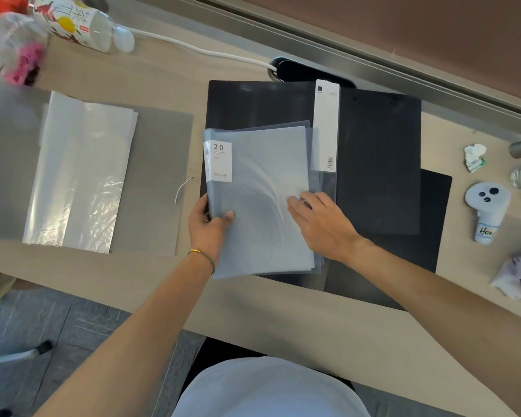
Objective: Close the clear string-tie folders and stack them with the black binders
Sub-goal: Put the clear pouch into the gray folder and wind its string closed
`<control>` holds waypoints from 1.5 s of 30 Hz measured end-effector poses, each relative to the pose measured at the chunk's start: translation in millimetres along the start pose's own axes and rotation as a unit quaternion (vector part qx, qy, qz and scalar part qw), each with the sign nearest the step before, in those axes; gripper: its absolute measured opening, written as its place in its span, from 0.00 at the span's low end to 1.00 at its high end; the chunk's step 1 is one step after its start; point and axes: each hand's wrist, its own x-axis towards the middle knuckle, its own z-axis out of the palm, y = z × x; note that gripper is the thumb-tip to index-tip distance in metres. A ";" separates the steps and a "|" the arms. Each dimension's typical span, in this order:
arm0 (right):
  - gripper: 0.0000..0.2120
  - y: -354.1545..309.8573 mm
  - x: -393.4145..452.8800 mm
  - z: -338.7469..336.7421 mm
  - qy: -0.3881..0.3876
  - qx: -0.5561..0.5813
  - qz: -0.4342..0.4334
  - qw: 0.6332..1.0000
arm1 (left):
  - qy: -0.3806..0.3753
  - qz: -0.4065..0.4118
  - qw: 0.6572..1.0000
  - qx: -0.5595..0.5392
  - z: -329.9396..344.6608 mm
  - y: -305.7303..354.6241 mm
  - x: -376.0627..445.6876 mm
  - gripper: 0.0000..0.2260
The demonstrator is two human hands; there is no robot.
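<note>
A clear folder with a white "20 POCKETS" label lies on top of the black binders in the middle of the desk. My left hand grips the folder's lower left edge, thumb on top. My right hand presses flat on its right side, fingers spread. More clear sheets show under the folder's right edge. A second clear folder lies open flat at the left, with a crinkled plastic bag on it and a thin string at its right edge.
A white label strip lies on the binders. A bottle and a white cable sit at the back left. At the right lie a white controller, crumpled paper and a tissue pack. The desk's front edge is near my body.
</note>
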 end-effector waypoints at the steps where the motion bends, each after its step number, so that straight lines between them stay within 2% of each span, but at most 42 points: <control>1: 0.23 -1.6 -3.9 -1.4 -0.011 -0.011 0.003 1.000 | 0.002 -0.001 1.000 0.002 0.2 -0.3 0.2 0.20; 6: 0.29 -10.1 -25.7 -2.4 -0.027 -0.045 0.014 0.999 | -0.003 -0.007 1.000 0.004 -1.8 -2.4 -0.5 0.20; 10: 0.33 -13.0 -41.0 6.5 -0.040 -0.030 0.001 0.999 | 0.006 -0.015 1.000 0.016 0.6 -1.2 -4.1 0.18; 13: 0.36 -14.0 -41.8 3.3 -0.019 0.040 0.020 0.999 | -0.005 -0.011 0.999 0.052 0.4 2.7 -6.0 0.15; 15: 0.37 -18.1 -37.4 -2.6 0.034 0.133 0.065 0.988 | -0.015 -0.007 0.998 0.061 -1.3 5.0 -6.9 0.15; 17: 0.35 -22.9 -34.0 -8.0 0.120 0.255 0.168 0.945 | -0.020 -0.009 0.998 0.052 -2.5 9.1 -8.8 0.15; 18: 0.32 -23.7 -32.9 -10.2 0.161 0.310 0.241 0.905 | -0.022 -0.009 0.999 0.048 -2.6 12.0 -9.9 0.15; 20: 0.30 -21.3 -31.0 -12.0 0.195 0.411 0.390 0.801 | -0.028 -0.007 0.999 0.045 -1.6 18.1 -12.2 0.14; 22: 0.32 -15.3 -29.5 -12.2 0.190 0.497 0.487 0.692 | -0.041 -0.003 0.998 0.044 2.1 25.7 -16.3 0.15; 24: 0.32 -9.9 -31.0 -15.5 0.181 0.558 0.516 0.624 | -0.058 -0.001 0.998 0.036 8.6 35.0 -22.2 0.16; 26: 0.30 -6.1 -35.9 -19.3 0.175 0.603 0.514 0.585 | -0.074 0.003 0.997 0.031 16.1 42.4 -27.6 0.18; 31: 0.19 13.5 -65.7 -29.7 0.212 0.676 0.543 0.450 | -0.108 0.007 0.994 0.028 37.2 56.4 -43.4 0.17; 33: 0.17 21.4 -84.1 -33.8 0.231 0.675 0.545 0.441 | -0.125 0.010 0.991 0.035 51.7 59.7 -53.3 0.17; 38: 0.18 21.3 -144.0 -30.4 0.268 0.622 0.570 0.464 | -0.191 0.021 0.979 0.074 105.0 53.2 -86.6 0.15; 41: 0.15 17.2 -185.9 -14.2 0.287 0.582 0.624 0.434 | -0.211 0.037 0.968 0.128 139.3 34.3 -104.5 0.09; 43: 0.18 15.3 -216.1 2.1 0.288 0.557 0.661 0.413 | -0.219 0.066 0.954 0.195 157.7 14.9 -111.5 0.02; 45: 0.23 12.6 -244.6 21.7 0.283 0.537 0.683 0.406 | -0.239 0.076 0.931 0.264 171.9 -1.9 -119.6 0.05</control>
